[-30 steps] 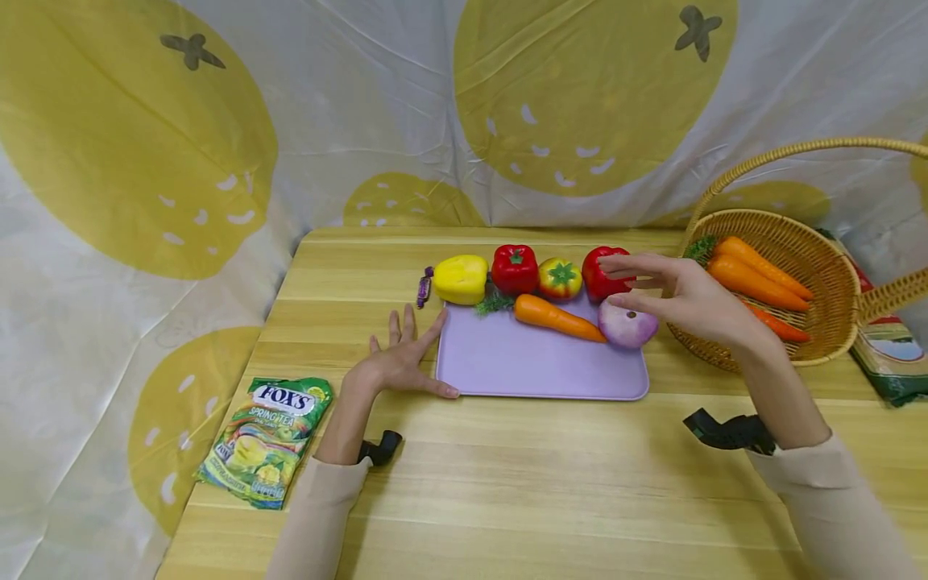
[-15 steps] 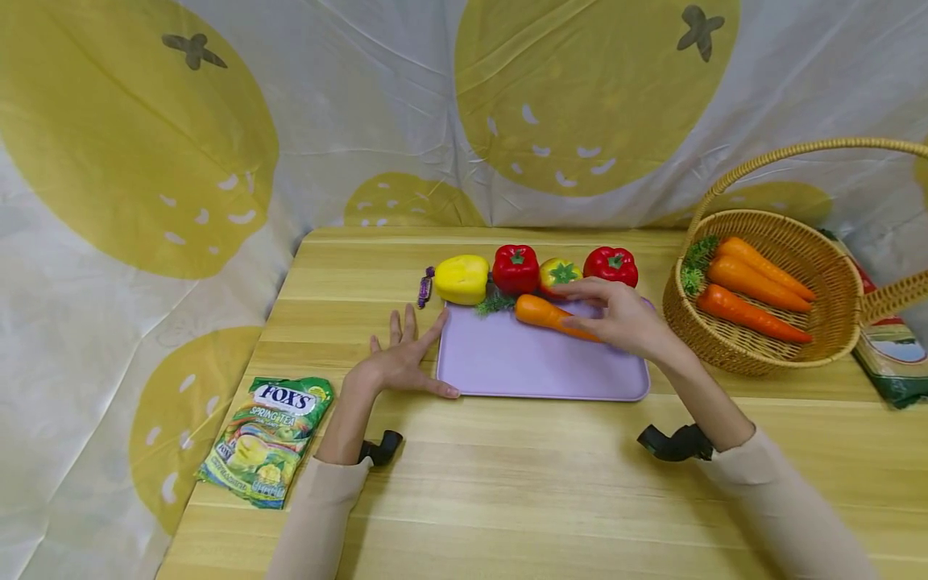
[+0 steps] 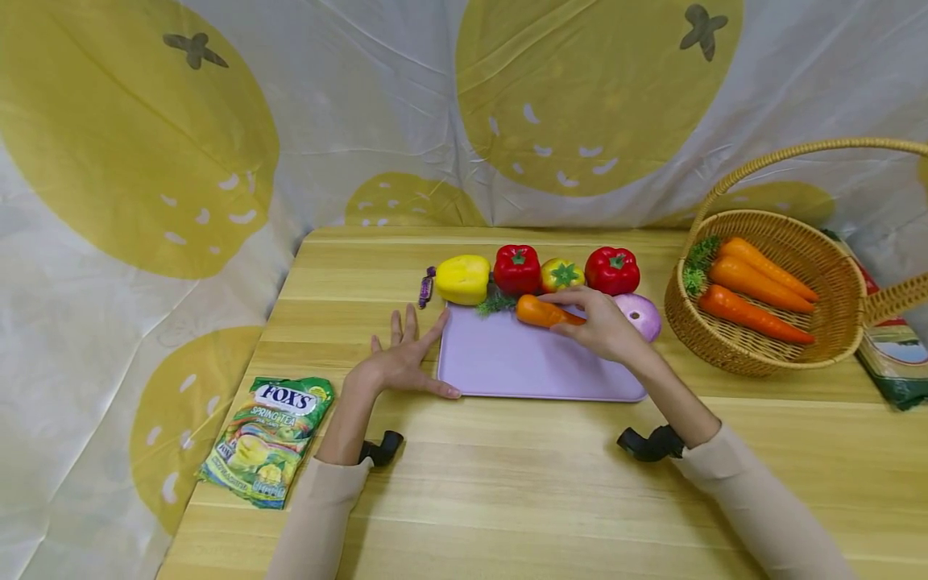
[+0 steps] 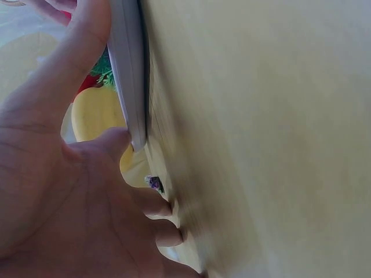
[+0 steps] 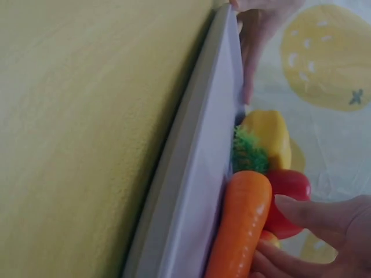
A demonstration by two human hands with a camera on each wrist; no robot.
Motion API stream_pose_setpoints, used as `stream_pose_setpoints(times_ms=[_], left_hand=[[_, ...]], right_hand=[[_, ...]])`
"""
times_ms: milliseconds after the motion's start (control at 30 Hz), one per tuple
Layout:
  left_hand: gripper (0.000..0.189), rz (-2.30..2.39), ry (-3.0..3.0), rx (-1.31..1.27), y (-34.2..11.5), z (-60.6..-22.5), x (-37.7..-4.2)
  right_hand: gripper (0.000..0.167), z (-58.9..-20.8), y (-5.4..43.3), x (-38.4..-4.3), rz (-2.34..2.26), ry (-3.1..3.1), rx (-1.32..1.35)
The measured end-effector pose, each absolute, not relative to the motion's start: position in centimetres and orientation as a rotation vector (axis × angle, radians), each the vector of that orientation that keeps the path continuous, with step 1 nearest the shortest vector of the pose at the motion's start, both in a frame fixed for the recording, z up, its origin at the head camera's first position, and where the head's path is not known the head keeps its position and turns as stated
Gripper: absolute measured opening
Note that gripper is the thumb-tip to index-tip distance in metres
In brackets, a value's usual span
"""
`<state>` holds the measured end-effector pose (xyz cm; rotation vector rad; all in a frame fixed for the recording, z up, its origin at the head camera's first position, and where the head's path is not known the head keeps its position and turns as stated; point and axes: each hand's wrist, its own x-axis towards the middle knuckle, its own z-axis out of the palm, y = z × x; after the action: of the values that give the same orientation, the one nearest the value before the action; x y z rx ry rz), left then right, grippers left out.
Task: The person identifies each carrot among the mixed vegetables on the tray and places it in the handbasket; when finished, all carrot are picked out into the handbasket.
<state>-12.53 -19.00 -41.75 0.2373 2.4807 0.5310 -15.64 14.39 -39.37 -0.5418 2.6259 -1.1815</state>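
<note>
My left hand [image 3: 395,364] lies spread at the left end of the lilac tray [image 3: 522,362], thumb by the front corner and index finger along the side. Over an orange carrot [image 3: 535,311] on the tray, my right hand [image 3: 605,324] reaches with thumb and fingers parted on either side. In the right wrist view the thumb [image 5: 295,211] stands apart from the carrot, while other fingers show partly behind it. Along the tray's back sit a yellow pepper [image 3: 462,279], two red peppers [image 3: 517,270] and a yellow-red tomato [image 3: 561,275]. A purple onion [image 3: 640,316] is right of my right hand.
A wicker basket [image 3: 689,334] with a tall handle stands on the right, holding several carrots [image 3: 757,314]. Behind it lies a dark green packet [image 3: 895,362]. A green candy bag [image 3: 268,439] is at the left, and a purple wrapped candy [image 3: 425,288] lies beside the yellow pepper.
My right hand has come left from above the onion, beside the basket, to the carrot on the tray. My left hand has stayed in place.
</note>
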Motion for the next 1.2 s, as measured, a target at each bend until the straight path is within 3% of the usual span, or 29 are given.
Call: stream_pose_setpoints(times_ms=[1200], left_hand=[[0.141, 0.474, 2.5, 0.242, -19.7, -44.2, -13.5]], right_hand=[[0.042, -40.7, 13.3, -16.0, -1.189, 2.661, -0.51]])
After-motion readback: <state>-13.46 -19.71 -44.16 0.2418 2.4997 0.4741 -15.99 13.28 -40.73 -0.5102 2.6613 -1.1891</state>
